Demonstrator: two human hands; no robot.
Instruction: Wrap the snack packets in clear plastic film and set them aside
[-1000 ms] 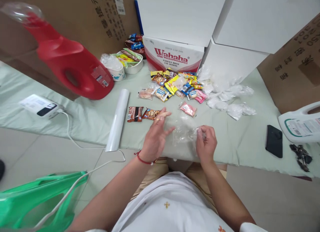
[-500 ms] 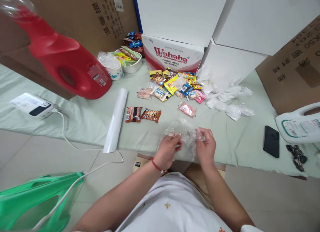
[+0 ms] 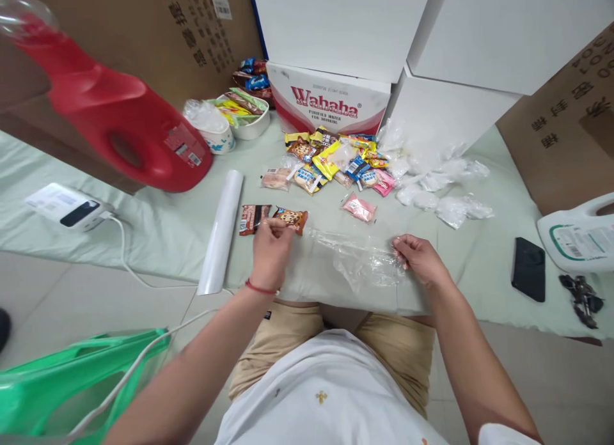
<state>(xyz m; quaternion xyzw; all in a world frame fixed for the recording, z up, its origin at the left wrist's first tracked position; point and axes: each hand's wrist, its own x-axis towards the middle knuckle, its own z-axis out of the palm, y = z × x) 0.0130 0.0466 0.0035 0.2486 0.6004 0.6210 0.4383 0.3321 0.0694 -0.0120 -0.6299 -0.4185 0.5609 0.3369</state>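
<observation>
A clear plastic film [image 3: 369, 259] is spread in creases low over the front of the table. My right hand [image 3: 419, 256] pinches its right edge between thumb and fingers. My left hand [image 3: 272, 253], with a red cord on the wrist, is closed at the film's left end, where the film is hard to see. Just behind these left fingers lie a brown cookie packet [image 3: 296, 220], partly covered, and a dark brown snack packet [image 3: 252, 220]. A pink snack packet [image 3: 359, 207] lies just beyond the film.
Colourful snack packets [image 3: 330, 160] are heaped before a Wahaha box [image 3: 330, 103]. Crumpled clear plastic bundles [image 3: 446, 189] lie to their right. A white roll [image 3: 220, 234], red jug [image 3: 119, 119] and power bank [image 3: 70, 205] stand left; a phone [image 3: 528, 269] and keys [image 3: 581, 301] lie right.
My hands have moved apart, the left one leftward to the brown packets, the right one slightly rightward. The film, bunched between them before, is now spread wider.
</observation>
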